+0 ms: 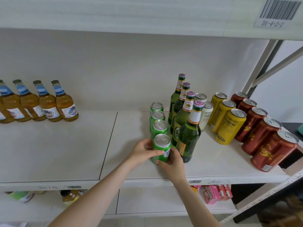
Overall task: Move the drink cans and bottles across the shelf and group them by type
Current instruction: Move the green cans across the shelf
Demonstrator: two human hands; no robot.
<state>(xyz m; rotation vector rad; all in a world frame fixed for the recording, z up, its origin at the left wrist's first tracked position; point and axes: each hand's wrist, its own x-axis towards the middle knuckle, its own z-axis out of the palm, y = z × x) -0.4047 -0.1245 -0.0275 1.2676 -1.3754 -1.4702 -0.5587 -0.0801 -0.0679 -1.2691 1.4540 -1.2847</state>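
Front green can (161, 145): smooth aluminium cylinder, glossy green wrap, silver pull-tab lid. It's at the near end of a single-file row of three more green cans (158, 116) on the right half of the white shelf (65, 153), just left of the green bottles. Your left hand (141, 152) comes in from the lower left with the forearm stretched out, fingers curled round the can's left side and thumb laid across its front label. Your right hand (173, 161) reaches up from below, fingers wrapped round the can's lower right side, so both hands are grasping the same can. The base is hidden by your hands; can't tell if it's on the board or lifted. The green bottles (190, 133) are four glossy glass longnecks with crimped caps and white neck labels, lined front to back. Behind them are two white cans (207, 112), then three matte yellow cans (229, 125) and five dark red cans (260, 133) with gold print, each type in its own row. Well apart at far left are amber bottles (49, 104), clear glass with blue-white labels, side by side. The shelf is smooth laminate with a seam between its panels. There's a barcode label (278, 11) on the shelf edge above, and pink cartons (216, 193) sit on the level below.
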